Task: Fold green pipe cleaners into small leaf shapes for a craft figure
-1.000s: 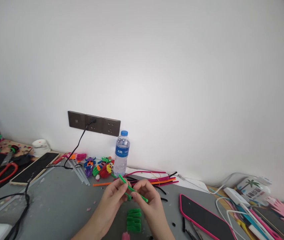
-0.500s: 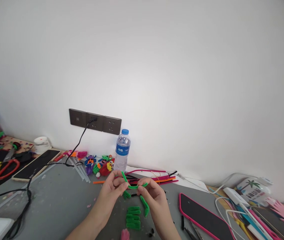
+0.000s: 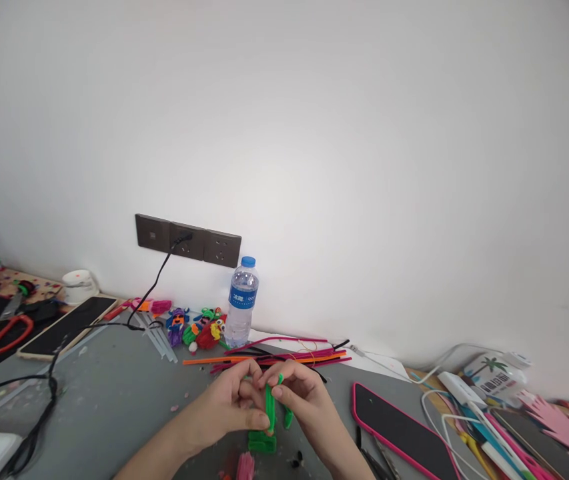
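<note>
A green pipe cleaner, folded into a narrow upright loop, is held between both hands. My left hand pinches it low with thumb and fingers. My right hand has its thumb and forefinger closed on the upper end. Below them a folded green bundle lies on the grey mat, partly hidden by my left hand. A pink fuzzy bundle sits nearer the bottom edge. Another short green piece shows beside my right hand.
Long pink, orange and black pipe cleaners lie behind the hands, near a water bottle. Small fuzzy figures stand left of it. A pink-edged phone is at right; a black cable and scissors are at left.
Both hands have come down and closer together. The green pipe cleaner, earlier stretched between them in an open bend, is now folded into a narrow upright loop.
</note>
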Demonstrator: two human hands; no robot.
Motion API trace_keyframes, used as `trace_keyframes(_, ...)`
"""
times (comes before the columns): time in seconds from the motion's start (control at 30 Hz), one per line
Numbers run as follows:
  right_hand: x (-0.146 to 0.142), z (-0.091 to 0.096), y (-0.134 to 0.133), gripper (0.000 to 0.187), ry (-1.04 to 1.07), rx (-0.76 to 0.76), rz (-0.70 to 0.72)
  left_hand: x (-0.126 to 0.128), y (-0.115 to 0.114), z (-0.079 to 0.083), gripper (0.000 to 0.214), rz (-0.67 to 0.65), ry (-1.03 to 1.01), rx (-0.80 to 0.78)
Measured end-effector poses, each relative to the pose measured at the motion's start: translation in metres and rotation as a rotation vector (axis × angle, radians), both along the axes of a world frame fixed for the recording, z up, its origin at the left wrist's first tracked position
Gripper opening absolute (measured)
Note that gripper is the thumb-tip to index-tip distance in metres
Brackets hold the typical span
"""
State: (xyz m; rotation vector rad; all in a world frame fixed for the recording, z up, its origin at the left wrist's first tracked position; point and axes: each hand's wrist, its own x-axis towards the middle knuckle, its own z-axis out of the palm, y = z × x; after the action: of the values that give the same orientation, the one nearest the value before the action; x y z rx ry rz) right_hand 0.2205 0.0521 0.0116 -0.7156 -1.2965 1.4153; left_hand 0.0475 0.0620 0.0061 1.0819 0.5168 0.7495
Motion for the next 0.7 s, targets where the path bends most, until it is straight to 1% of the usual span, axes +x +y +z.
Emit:
trace_keyframes(0.1, 0.0, -0.002, -0.001, 0.013, 0.034, -0.04, 0.0, -0.001, -0.002, 0.005, 0.047, -0.023, -0.023, -0.054)
trace_keyframes(0.2, 0.001, -0.003, 0.002, 0.018, 0.057, -0.093, -0.087, 0.0, -0.001, 0.007, 0.037, 0.034, 0.042, -0.021)
trace_keyframes(0.27, 0.002, -0.003, 0.005, 0.021, 0.056, -0.113, -0.171, 0.0, 0.001, 0.006, 0.03, 0.093, 0.132, 0.066)
trace_keyframes(0.37, 0.003, -0.005, 0.009, 0.024, 0.028, -0.12, -0.243, 0.002, 0.003, 0.003, 0.027, 0.181, 0.325, 0.267)
trace_keyframes(0.43, 0.002, -0.007, 0.01, 0.026, 0.009, -0.118, -0.242, 0.004, 0.003, 0.001, 0.025, 0.229, 0.463, 0.385)
trace_keyframes(0.5, 0.002, -0.007, 0.01, 0.027, -0.008, -0.109, -0.232, 0.005, 0.002, 0.001, 0.024, 0.246, 0.567, 0.459)
trace_keyframes(0.6, 0.001, -0.006, 0.01, 0.026, -0.045, -0.097, -0.223, 0.007, 0.001, 0.0, 0.03, 0.238, 0.669, 0.534)
trace_keyframes(0.7, 0.002, -0.006, 0.01, 0.026, -0.069, -0.097, -0.216, 0.007, 0.0, -0.003, 0.033, 0.271, 0.769, 0.676)
